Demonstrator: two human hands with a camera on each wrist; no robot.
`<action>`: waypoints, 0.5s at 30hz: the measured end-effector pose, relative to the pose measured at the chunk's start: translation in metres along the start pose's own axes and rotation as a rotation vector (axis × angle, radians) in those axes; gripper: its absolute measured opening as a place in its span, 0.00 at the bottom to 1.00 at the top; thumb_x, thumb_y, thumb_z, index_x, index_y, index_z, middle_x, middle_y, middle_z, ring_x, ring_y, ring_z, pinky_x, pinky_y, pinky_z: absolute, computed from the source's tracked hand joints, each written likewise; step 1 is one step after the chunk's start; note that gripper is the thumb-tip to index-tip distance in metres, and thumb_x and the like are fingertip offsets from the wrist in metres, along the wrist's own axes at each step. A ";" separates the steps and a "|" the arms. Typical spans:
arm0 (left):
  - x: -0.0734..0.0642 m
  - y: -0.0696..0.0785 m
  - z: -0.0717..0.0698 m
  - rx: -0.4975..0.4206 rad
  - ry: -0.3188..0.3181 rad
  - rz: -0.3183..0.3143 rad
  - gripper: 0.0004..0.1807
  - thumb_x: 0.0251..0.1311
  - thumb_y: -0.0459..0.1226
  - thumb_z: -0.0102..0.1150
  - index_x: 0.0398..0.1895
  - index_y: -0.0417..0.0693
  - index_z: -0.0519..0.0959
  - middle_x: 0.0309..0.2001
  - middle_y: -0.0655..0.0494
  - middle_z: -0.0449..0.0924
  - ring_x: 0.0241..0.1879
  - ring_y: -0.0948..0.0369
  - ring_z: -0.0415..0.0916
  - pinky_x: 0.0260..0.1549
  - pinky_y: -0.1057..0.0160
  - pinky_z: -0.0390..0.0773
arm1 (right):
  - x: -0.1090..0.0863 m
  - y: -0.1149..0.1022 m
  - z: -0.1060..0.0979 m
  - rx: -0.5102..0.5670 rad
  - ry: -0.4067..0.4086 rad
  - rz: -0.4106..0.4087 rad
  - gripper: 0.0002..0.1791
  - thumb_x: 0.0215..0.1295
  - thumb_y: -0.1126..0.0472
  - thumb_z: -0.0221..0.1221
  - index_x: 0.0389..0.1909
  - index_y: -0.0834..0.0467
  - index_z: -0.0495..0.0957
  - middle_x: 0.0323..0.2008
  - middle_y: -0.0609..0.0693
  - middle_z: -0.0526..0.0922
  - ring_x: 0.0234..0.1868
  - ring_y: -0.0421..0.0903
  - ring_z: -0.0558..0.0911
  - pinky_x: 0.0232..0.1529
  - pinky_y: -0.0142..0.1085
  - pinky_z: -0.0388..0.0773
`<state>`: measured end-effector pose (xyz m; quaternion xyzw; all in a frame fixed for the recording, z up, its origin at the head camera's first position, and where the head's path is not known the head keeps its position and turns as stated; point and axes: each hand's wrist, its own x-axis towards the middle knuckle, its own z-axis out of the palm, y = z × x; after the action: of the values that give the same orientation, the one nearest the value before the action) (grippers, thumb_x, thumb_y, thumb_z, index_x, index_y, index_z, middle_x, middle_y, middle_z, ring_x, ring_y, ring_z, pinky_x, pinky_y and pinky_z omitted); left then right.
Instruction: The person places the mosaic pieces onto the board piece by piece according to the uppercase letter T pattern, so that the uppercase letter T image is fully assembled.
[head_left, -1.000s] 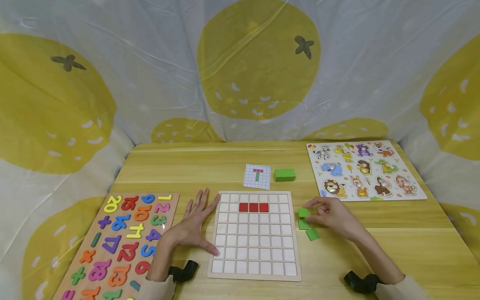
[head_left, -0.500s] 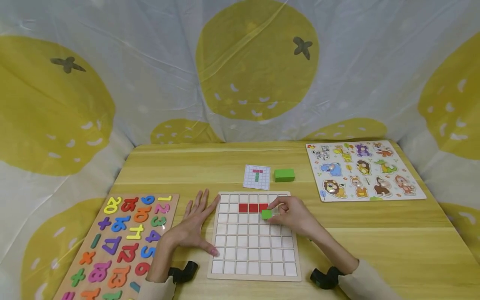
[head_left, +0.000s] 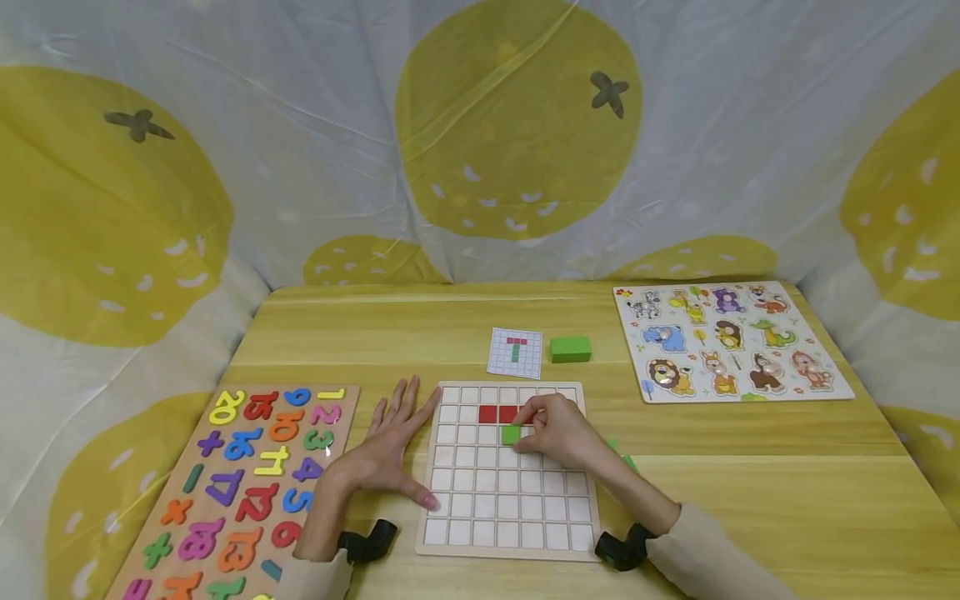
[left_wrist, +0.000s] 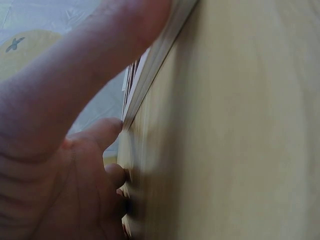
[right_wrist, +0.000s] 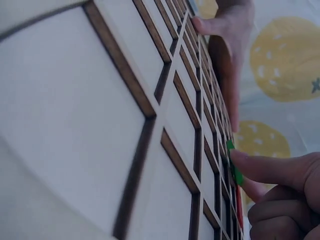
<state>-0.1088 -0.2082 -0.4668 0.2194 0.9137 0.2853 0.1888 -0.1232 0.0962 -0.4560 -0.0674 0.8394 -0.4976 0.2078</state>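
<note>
My right hand (head_left: 561, 431) pinches a small green square tile (head_left: 511, 434) between thumb and finger, over the cell just below the middle red tile (head_left: 507, 414). In the right wrist view the green tile (right_wrist: 234, 162) looks tilted against the grid; whether it lies fully in the cell I cannot tell. The white wooden grid board (head_left: 484, 508) has a row of 3 red tiles, the rightmost partly behind my fingers. With fingers spread, my left hand (head_left: 388, 454) rests at the board's left edge, thumb on its frame. The left wrist view shows this thumb (left_wrist: 95, 70) against the board's side.
Loose green tiles (head_left: 628, 461) lie right of the board, partly hidden by my right forearm. Behind the board are a pattern card (head_left: 528, 367) with a T and a green block (head_left: 571, 350). A number puzzle (head_left: 341, 408) lies left, an animal puzzle (head_left: 622, 321) at back right.
My right hand has picked up a green tile from the pile at the right and carried it left onto the grid, below the middle red tile. My left hand has stayed in place.
</note>
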 end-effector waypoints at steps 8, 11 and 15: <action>0.000 0.001 0.000 -0.002 0.001 -0.009 0.83 0.29 0.57 0.88 0.85 0.49 0.39 0.82 0.34 0.18 0.81 0.36 0.14 0.76 0.29 0.23 | 0.001 -0.002 0.005 -0.040 0.028 -0.028 0.12 0.52 0.69 0.76 0.37 0.60 0.84 0.12 0.45 0.65 0.15 0.40 0.63 0.19 0.28 0.59; 0.000 0.001 0.000 -0.003 0.001 -0.010 0.83 0.29 0.57 0.88 0.85 0.49 0.39 0.82 0.34 0.18 0.81 0.36 0.14 0.76 0.29 0.23 | 0.001 -0.002 0.006 -0.056 0.041 -0.038 0.12 0.51 0.69 0.77 0.36 0.59 0.85 0.12 0.44 0.64 0.15 0.40 0.63 0.19 0.28 0.59; 0.000 0.001 0.000 -0.004 -0.001 -0.009 0.83 0.29 0.57 0.88 0.85 0.48 0.39 0.82 0.34 0.18 0.81 0.37 0.14 0.76 0.29 0.23 | 0.002 0.001 0.005 -0.051 0.047 -0.050 0.11 0.50 0.68 0.78 0.34 0.57 0.88 0.12 0.44 0.62 0.16 0.39 0.62 0.21 0.28 0.59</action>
<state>-0.1088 -0.2073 -0.4665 0.2150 0.9141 0.2859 0.1910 -0.1226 0.0917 -0.4593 -0.0819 0.8545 -0.4826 0.1740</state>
